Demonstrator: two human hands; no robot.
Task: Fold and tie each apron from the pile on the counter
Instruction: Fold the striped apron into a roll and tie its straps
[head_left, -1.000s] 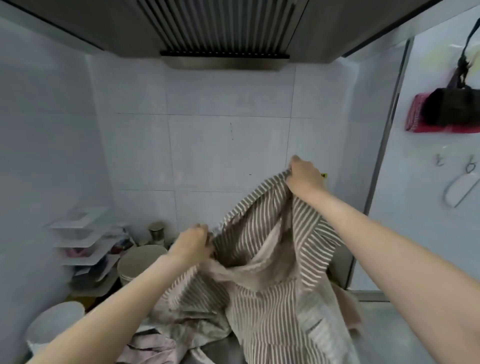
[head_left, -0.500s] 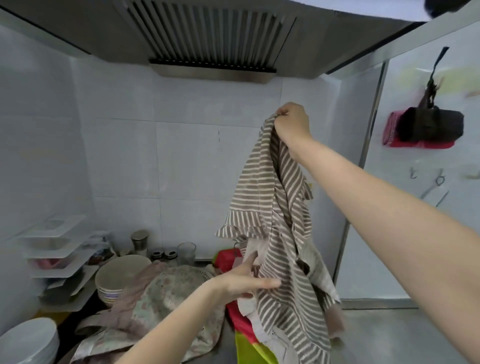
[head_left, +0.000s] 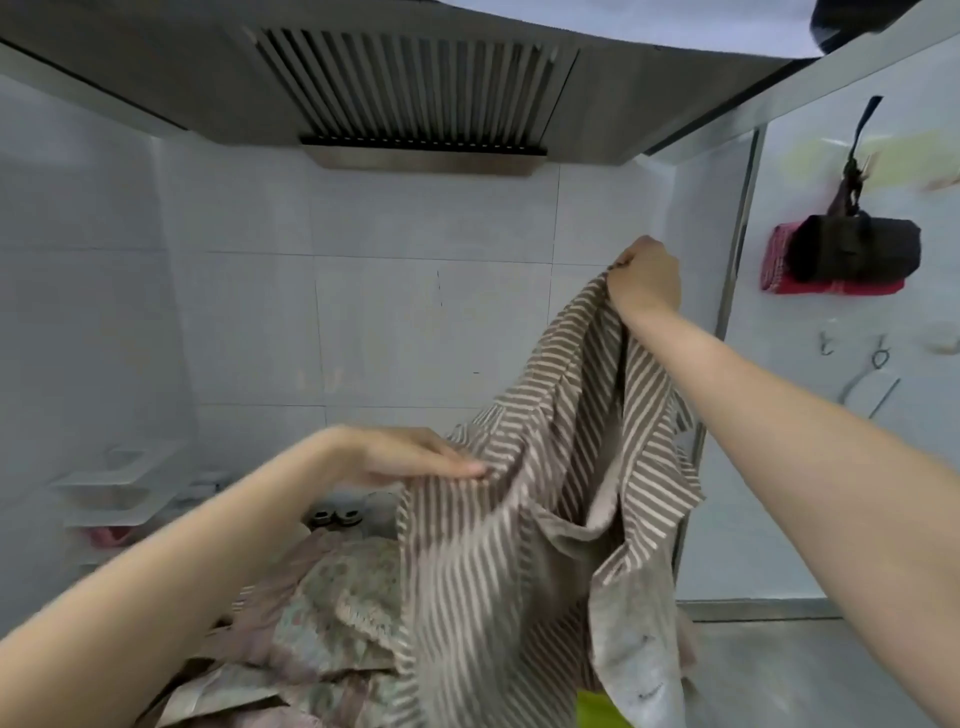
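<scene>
striped apron (head_left: 524, 519) hangs limp and light, likely best held by its corners: right hand (head_left: 647, 275) pinches one, left hand (head_left: 410, 457) lies flat-fingered on it.

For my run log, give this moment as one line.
step: opening out | striped apron: held up | right hand: grips top | left hand: flat on edge

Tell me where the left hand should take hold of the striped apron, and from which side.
Probably the top edge of the striped apron, just under the left hand, pinched from above. The right hand already grips the other raised corner, and the cloth sags between them, so a matching grip there should spread it flat.
</scene>
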